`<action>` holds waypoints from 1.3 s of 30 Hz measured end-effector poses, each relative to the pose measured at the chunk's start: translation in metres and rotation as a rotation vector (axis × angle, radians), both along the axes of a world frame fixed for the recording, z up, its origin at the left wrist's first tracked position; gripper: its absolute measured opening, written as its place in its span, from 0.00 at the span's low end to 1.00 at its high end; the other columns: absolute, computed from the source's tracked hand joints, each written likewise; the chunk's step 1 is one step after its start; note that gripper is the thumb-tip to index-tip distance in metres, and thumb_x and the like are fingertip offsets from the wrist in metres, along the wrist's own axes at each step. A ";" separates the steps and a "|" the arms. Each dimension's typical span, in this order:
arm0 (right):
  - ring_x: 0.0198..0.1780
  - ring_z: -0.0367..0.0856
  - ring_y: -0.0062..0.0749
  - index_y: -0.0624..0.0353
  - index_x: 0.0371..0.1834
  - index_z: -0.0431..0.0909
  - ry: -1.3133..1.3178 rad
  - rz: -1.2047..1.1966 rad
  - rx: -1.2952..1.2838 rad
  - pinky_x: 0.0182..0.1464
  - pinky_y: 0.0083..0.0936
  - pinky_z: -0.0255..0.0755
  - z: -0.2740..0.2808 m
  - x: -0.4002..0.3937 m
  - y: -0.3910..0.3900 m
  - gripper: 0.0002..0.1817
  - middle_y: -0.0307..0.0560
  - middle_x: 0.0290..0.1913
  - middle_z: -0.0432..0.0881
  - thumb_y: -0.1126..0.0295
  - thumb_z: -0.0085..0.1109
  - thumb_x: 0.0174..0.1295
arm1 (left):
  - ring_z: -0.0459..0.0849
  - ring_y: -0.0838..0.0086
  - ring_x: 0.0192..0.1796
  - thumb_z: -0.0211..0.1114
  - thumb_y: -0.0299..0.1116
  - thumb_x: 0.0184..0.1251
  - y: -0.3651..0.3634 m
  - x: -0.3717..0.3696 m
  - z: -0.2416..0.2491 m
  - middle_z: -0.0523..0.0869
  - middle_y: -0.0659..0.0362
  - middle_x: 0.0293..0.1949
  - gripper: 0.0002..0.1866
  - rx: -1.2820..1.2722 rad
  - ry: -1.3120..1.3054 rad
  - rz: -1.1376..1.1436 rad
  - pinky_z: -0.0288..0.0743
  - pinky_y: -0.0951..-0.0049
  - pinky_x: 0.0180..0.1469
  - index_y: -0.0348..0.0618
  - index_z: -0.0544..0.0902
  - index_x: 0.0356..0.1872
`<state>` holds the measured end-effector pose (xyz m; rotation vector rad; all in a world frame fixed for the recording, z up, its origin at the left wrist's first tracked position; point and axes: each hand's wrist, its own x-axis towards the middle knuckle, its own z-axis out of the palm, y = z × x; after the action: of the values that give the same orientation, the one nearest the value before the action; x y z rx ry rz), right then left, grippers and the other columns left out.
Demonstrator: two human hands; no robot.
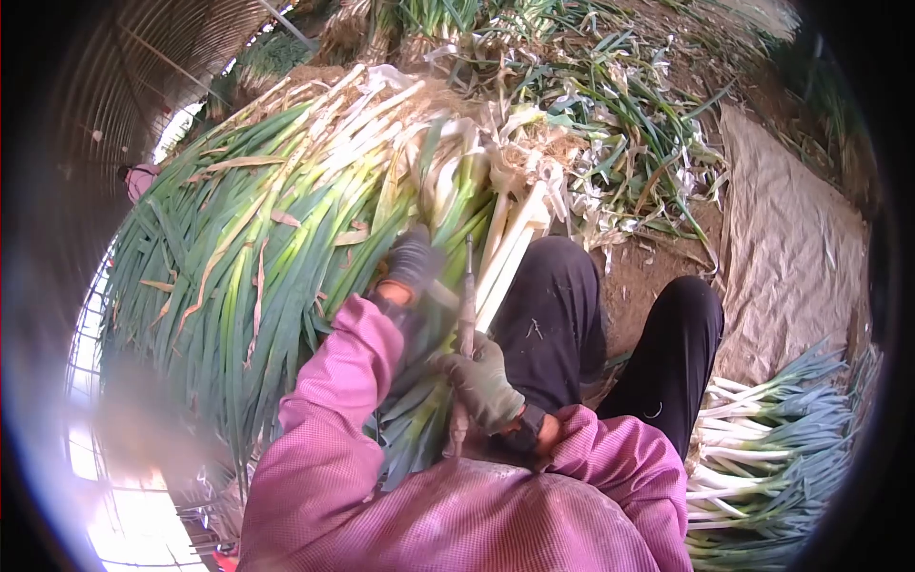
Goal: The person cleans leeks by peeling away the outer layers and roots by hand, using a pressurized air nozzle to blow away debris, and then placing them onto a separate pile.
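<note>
At far left, a person [142, 181] in pink shows beyond a broad pile of long green onions [257, 248]. The left hand [410, 262], dark-gloved and blurred, is over the pile's right side; whether its grip is closed I cannot tell. Just right, the right hand [486, 383], in a grey-green glove, has its grip clamped on a slender rod [468, 310], beside pale stalks [510, 250]. Farther right, past the dark-trousered knees [562, 296], a brown cloth [786, 248] lies above cleaner-looking onions [762, 458].
</note>
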<state>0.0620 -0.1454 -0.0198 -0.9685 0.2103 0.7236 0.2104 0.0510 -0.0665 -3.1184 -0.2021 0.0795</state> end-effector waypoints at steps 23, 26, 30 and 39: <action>0.43 0.83 0.47 0.67 0.50 0.72 -0.133 0.062 -0.086 0.48 0.33 0.75 -0.029 -0.002 0.008 0.27 0.59 0.43 0.81 0.64 0.70 0.51 | 0.83 0.73 0.34 0.67 0.27 0.56 -0.018 -0.031 0.121 0.87 0.55 0.33 0.14 -0.731 -0.140 0.033 0.77 0.71 0.40 0.33 0.84 0.43; 0.43 0.83 0.47 0.68 0.50 0.72 -0.205 0.162 -0.095 0.49 0.33 0.75 -0.021 0.006 -0.001 0.27 0.60 0.42 0.82 0.65 0.70 0.51 | 0.84 0.72 0.34 0.68 0.28 0.54 -0.042 -0.033 0.131 0.87 0.54 0.33 0.13 -0.924 -0.166 0.040 0.77 0.71 0.40 0.34 0.84 0.41; 0.43 0.83 0.47 0.69 0.50 0.73 -0.410 0.202 -0.107 0.50 0.32 0.74 -0.014 0.050 -0.009 0.25 0.59 0.39 0.82 0.66 0.68 0.50 | 0.85 0.71 0.33 0.68 0.29 0.55 -0.040 -0.016 0.142 0.87 0.55 0.31 0.12 -0.957 0.022 0.080 0.78 0.71 0.39 0.32 0.84 0.39; 0.37 0.83 0.38 0.71 0.60 0.67 0.126 0.217 0.432 0.31 0.26 0.75 -0.098 0.096 0.038 0.28 0.57 0.48 0.78 0.83 0.57 0.51 | 0.83 0.74 0.34 0.59 0.34 0.68 -0.024 0.115 0.251 0.83 0.59 0.36 0.13 -1.447 0.094 -0.315 0.79 0.76 0.38 0.38 0.78 0.49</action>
<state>0.1576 -0.1074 -0.1174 -0.5378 0.0529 0.9831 0.3256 0.0272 0.1845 -4.4526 0.6678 0.6125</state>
